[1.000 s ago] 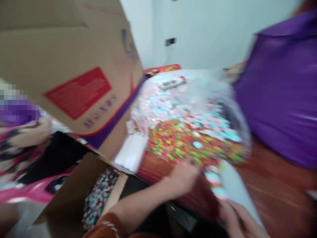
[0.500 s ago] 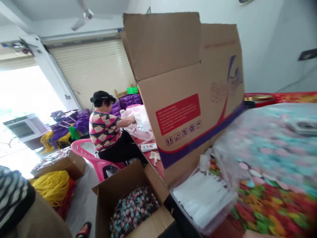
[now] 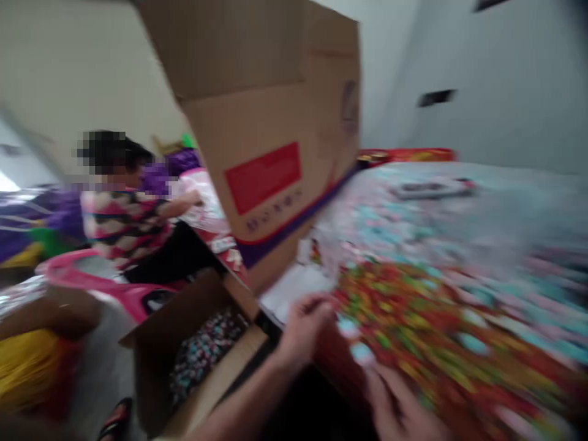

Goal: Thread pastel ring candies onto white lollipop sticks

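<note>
Motion smears the view. My left hand [image 3: 305,327] is raised over the table's near edge, beside the clear tray of white sticks or strips [image 3: 294,288]; its fingers are curled together, and anything in them is too blurred to make out. Lower right, my right hand [image 3: 395,398] has its fingertips closed at a small pale blue and white disc [image 3: 362,353]. Beyond both hands spreads a pile of red, green and yellow small pieces [image 3: 390,306]. Behind that lies a big clear plastic bag of pale blue and pink discs [image 3: 390,214].
A tall cardboard box [image 3: 271,122] stands at the table's back left. Below the table's left side, an open carton [image 3: 174,318] holds many small pink and blue pieces. A co-worker in a patterned top [image 3: 124,226] sits on a pink chair [image 3: 82,269] at left.
The view has swung right and come nearer to the table. Both my hands have come into view from below, the right one now with a disc at its fingertips.
</note>
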Demonstrator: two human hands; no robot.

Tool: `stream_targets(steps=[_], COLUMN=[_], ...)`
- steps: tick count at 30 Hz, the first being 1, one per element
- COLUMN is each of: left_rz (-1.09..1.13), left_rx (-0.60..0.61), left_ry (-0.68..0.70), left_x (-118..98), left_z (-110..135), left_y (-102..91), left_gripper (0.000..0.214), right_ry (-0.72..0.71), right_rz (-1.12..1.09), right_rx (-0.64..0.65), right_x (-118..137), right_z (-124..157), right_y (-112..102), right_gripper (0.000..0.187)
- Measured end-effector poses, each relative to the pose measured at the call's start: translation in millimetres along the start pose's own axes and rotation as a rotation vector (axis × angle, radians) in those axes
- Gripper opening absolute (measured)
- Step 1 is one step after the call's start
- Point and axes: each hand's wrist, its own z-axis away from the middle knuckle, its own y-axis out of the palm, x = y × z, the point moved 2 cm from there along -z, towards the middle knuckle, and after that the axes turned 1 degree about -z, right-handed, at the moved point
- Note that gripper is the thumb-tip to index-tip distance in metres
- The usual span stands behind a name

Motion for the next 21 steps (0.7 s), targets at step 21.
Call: stream_targets(steps=[21], left_rz=[0.025], left_rx=[0.148], left_ry=[0.032], left_x=[19], left_z=[-9], left_y=[15.2], left_gripper=[0.026], right_ry=[0.113], right_rz=[-0.259], right_rx=[0.104], right_x=[12], right_z=[-1], right_y=[-23], right_gripper=[0.028])
